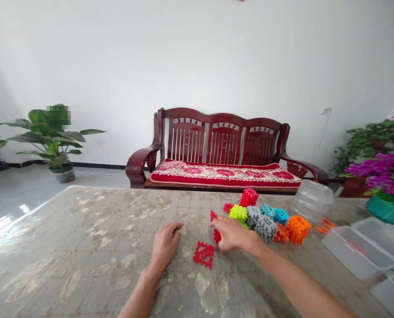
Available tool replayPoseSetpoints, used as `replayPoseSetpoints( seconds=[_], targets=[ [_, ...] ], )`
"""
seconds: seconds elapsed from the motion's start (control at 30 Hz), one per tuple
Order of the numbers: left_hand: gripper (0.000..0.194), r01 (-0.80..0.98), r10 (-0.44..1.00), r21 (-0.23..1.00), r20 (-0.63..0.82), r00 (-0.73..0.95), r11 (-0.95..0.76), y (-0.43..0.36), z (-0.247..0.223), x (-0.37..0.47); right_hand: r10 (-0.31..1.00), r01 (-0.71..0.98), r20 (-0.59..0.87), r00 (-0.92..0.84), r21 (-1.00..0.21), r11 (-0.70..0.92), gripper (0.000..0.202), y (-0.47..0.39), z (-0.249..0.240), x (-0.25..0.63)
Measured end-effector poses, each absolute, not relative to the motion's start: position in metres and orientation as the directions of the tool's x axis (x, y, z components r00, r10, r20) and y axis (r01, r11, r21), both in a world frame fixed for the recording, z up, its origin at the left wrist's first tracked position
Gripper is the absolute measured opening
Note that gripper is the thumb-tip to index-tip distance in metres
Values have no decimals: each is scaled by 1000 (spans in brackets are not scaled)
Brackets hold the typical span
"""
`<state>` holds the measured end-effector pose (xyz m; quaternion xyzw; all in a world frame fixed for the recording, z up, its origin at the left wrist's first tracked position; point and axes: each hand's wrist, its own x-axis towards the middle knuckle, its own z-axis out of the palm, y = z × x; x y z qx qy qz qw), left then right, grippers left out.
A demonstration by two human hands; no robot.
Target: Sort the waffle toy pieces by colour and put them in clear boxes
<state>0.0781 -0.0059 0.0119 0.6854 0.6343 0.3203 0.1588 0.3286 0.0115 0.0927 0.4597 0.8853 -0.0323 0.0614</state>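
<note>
My left hand (166, 240) rests on the patterned tablecloth with its fingers loosely stretched, and it holds nothing. To its right lies a flat red interlocking square (203, 255) with toothed edges and a cut-out middle. My right hand (232, 233) reaches over more red pieces, with thumb and fingers closing on a red toothed piece (217, 236) that they partly hide. Just beyond those fingertips another red piece (213, 216) shows. Built toothed blocks stand close beyond the hand: yellow-green (238, 213), grey (266, 227), red (249, 197), blue (281, 216) and orange (299, 229).
A clear round container (313, 201) stands behind the orange block, near flat orange pieces (325, 226). Translucent boxes (358, 249) sit at the table's right, beside a purple-flowered plant (380, 174). Past the table (94, 229) is a wooden bench (223, 141); a potted plant (62, 173) stands left.
</note>
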Motion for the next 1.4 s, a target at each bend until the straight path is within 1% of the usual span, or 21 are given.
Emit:
replayPoseSetpoints(
  seconds=[0.1, 0.17, 0.2, 0.3, 0.53, 0.7, 0.87, 1.1, 1.27, 1.4],
  targets=[
    [32, 768, 970, 624, 243, -17, -143, -6, 11, 78, 853, 852, -1, -522, -52, 521, 45, 40, 108, 336],
    [32, 765, 969, 627, 248, -17, -147, -5, 10, 78, 899, 897, 23, -437, -59, 438, 51, 62, 119, 341],
    [32, 763, 968, 629, 250, -16, -149, -5, 10, 78, 925, 924, 6, -381, -45, 380, 51, 73, 122, 343],
    [33, 759, 967, 633, 254, -21, -151, -6, 9, 78, 955, 956, -39, -294, -4, 294, 47, 98, 126, 348],
    [33, 754, 963, 636, 268, -17, -164, -6, 9, 78, 970, 971, -134, -204, 99, 218, 45, 114, 120, 356],
    [32, 757, 960, 631, 281, -22, -168, -7, 11, 79, 968, 963, -120, -222, 127, 236, 47, 101, 124, 344],
    [32, 764, 966, 627, 256, -14, -155, -8, 14, 79, 961, 960, -125, -247, 102, 260, 33, 79, 110, 316],
    [33, 765, 973, 630, 230, -16, -136, -8, 14, 80, 961, 963, -135, -240, 90, 253, 29, 64, 83, 288],
    [33, 758, 972, 638, 236, -22, -138, -7, 13, 80, 940, 941, -100, -325, 60, 332, 33, 58, 77, 285],
    [34, 767, 972, 627, 236, -18, -138, -7, 13, 80, 910, 912, -85, -405, 28, 408, 33, 58, 75, 288]
  ],
)
